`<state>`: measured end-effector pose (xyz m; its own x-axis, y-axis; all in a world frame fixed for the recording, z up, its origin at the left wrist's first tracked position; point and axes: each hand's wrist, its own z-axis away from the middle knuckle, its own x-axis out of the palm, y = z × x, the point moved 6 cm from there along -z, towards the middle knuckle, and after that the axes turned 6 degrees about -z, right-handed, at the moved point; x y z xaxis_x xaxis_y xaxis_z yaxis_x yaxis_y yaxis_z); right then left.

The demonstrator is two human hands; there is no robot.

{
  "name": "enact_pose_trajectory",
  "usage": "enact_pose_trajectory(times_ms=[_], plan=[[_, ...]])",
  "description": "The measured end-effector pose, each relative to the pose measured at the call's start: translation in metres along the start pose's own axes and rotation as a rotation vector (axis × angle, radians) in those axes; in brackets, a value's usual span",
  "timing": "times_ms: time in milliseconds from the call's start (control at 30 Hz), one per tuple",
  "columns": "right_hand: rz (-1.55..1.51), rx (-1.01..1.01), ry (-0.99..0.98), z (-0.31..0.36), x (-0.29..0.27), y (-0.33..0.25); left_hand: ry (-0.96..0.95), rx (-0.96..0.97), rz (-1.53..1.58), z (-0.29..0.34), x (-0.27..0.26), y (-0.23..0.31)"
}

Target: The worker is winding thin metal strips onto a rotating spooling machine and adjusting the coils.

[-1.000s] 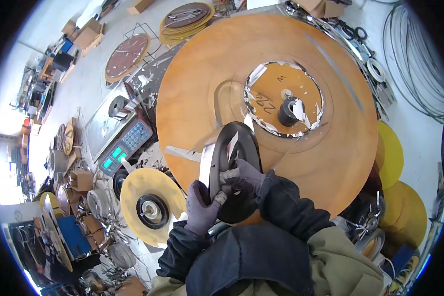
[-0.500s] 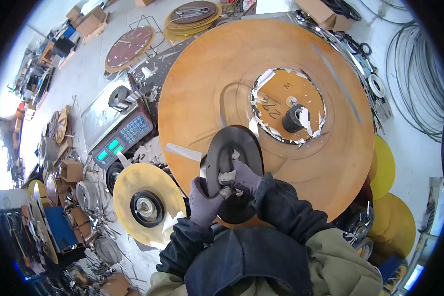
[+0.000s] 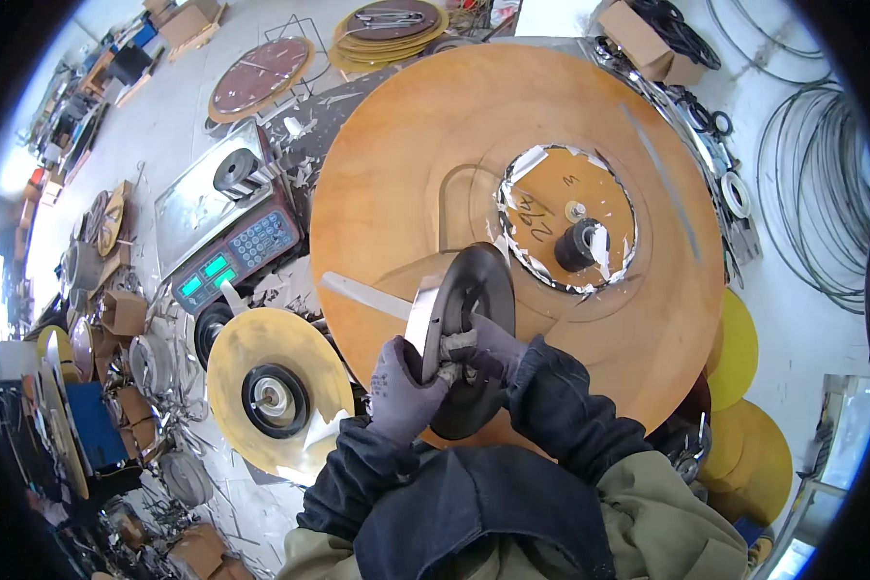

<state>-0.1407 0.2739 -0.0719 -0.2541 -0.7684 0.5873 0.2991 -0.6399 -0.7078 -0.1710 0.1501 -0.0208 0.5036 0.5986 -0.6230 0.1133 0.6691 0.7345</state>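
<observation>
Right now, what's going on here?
A person's gloved left hand and gloved right hand hold a tilted black ring-shaped coil with a shiny outer side, both close to its central opening. It overlaps the near part of a large orange-brown disc in view; contact is unclear. Off left, a small grey roll sits on a digital scale.

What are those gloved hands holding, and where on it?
A thick dark ring: the left hand grips its left rim; the right hand is at its central opening, exact grip unclear.
</observation>
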Motion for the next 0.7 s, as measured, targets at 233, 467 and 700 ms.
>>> enact_pose_trajectory(times_ms=[233, 467, 700], plan=[[0.926, 0.043, 0.246, 0.0, -0.044, 0.013, 0.048, -0.033, -0.051, -0.002, 0.007, -0.003], [0.278, 0.005, 0.192, -0.01, -0.06, 0.035, -0.024, -0.007, -0.034, -0.014, 0.02, 0.005], [0.725, 0.071, 0.27, -0.004, -0.062, 0.02, 0.028, 0.014, 0.038, -0.013, 0.018, 0.012]])
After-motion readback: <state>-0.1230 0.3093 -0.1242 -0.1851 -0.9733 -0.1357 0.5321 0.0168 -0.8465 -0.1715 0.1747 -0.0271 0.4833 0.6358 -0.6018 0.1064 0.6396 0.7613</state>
